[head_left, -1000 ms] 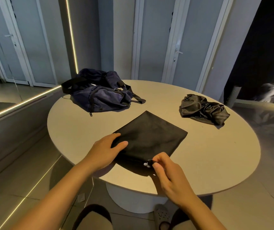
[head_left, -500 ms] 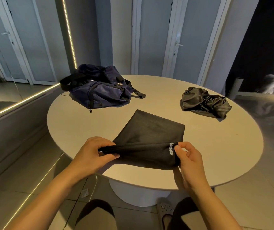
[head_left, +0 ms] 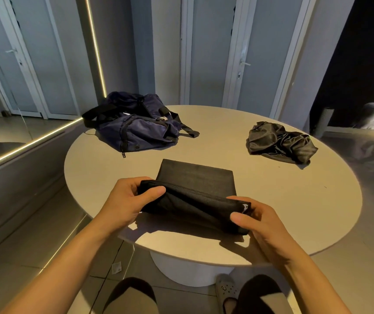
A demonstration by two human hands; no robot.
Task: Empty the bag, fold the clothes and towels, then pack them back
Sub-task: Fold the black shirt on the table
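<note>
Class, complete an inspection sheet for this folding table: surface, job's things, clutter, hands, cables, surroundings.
Surface: round pale table on a pedestal.
Job's things: navy bag far left; crumpled dark garment far right; black cloth at the near edge, partly folded.
Clutter: nothing seen.
Hands: left hand and right hand each grip one end of the cloth's raised near fold.
Cables: nothing seen.
Surroundings: grey doors, lit strip on the wall, tiled floor.

On the table [head_left: 306,200], the bag [head_left: 136,128] is placed far left, the loose cloth [head_left: 281,143] far right, the folded cloth [head_left: 195,189] near, between both
</note>
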